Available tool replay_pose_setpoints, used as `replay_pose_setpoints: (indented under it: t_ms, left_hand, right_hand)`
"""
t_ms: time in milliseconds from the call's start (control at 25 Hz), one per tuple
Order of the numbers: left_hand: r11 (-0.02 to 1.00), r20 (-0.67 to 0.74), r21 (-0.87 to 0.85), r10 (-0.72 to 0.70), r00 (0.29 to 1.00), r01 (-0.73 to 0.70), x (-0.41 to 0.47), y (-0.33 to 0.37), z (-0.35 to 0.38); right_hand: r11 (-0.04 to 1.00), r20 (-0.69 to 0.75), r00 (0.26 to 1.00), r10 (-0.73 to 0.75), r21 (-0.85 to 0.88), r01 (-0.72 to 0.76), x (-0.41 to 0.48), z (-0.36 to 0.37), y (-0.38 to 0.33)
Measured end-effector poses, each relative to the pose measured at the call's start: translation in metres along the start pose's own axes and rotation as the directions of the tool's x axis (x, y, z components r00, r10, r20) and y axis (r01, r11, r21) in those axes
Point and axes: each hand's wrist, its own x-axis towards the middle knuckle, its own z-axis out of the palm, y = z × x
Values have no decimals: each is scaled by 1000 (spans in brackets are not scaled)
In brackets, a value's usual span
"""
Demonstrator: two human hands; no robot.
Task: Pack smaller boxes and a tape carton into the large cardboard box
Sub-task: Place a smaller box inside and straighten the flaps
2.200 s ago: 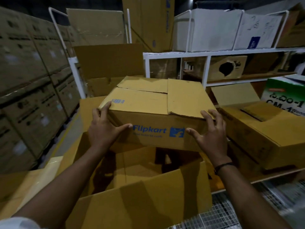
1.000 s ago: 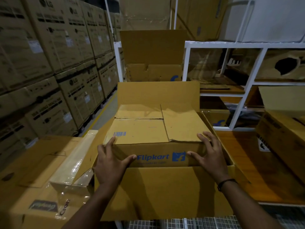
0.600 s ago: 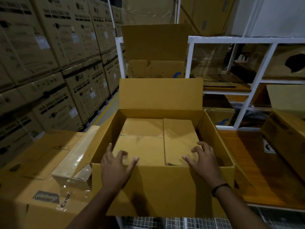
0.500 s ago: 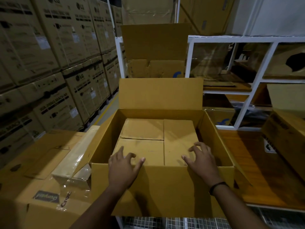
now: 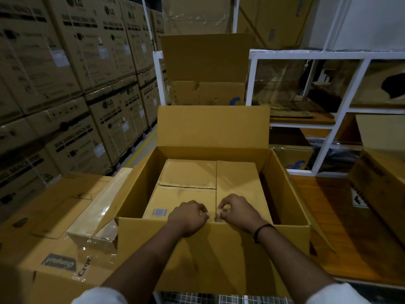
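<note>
Centre frame, the smaller box (image 5: 203, 183) sits inside the large cardboard box (image 5: 219, 260). My left hand (image 5: 188, 216) and right hand (image 5: 237, 212) curl fingers at its near flap seam, probably flattening the flaps; pinching or not, I cannot tell.

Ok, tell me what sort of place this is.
Most likely a warehouse packing area: LG washing-machine cartons stacked high on the left, white metal shelving holding cardboard on the right, and a large cardboard box open in front with a smaller box inside.
</note>
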Motion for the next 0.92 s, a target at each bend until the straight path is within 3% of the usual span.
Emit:
replay_pose_setpoints:
  t_ms: [160, 280, 520, 720, 920]
  left_hand:
    - [1000, 19, 22, -10, 1000, 9, 2, -3, 0]
    - [999, 52, 39, -8, 999, 6, 2, -4, 0]
    - [998, 71, 61, -4, 997, -1, 3, -4, 1]
    - [998, 95, 56, -4, 995, -2, 5, -3, -2]
    - [998, 164, 62, -29, 986, 19, 10, -3, 0]
  right_hand:
    - [994, 219, 973, -79, 87, 61, 14, -1, -18]
    - [993, 277, 957, -86, -57, 105, 26, 4, -25]
    - [858, 247, 962, -117, -463, 223, 32, 0, -28]
    - [790, 170, 979, -111, -582, 190, 29, -19, -43]
    - [807, 17, 1000, -6, -591, 15, 21, -64, -64]
